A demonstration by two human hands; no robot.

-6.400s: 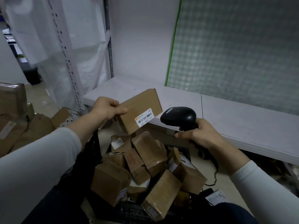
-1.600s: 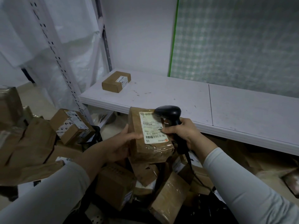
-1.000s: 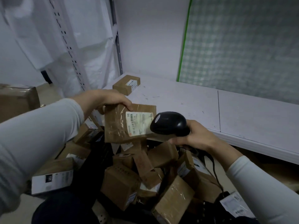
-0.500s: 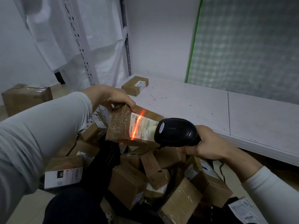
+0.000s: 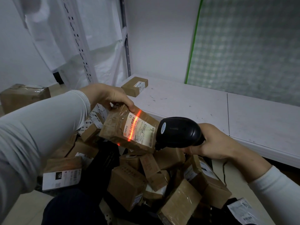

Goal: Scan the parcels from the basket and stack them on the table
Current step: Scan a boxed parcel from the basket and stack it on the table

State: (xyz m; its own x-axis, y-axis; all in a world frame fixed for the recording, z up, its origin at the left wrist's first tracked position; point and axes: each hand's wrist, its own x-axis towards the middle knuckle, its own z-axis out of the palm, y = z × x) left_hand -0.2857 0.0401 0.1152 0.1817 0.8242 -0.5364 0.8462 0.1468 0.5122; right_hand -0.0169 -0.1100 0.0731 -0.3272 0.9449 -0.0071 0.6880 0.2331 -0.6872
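My left hand [image 5: 105,97] grips the top edge of a brown taped parcel [image 5: 116,129] above the basket. A white label on the parcel carries an orange-red scan line. My right hand [image 5: 212,142] holds a black barcode scanner [image 5: 177,132], its head close to the label's right end. Below them the dark basket [image 5: 107,158] is piled with several brown cardboard parcels [image 5: 126,184]. One small brown box [image 5: 134,86] lies on the white table [image 5: 186,104] at its far left corner.
A white slotted rack post [image 5: 76,39] and plastic sheeting stand behind the basket on the left. More boxes [image 5: 22,96] lie on the floor at left. A green-edged checked panel [image 5: 243,46] leans on the wall behind the table. The scanner's cable [image 5: 224,172] hangs below my right wrist.
Since half a second ago the parcel has tilted a little and the scan line still crosses its label. A box I held earlier now lies on the table.
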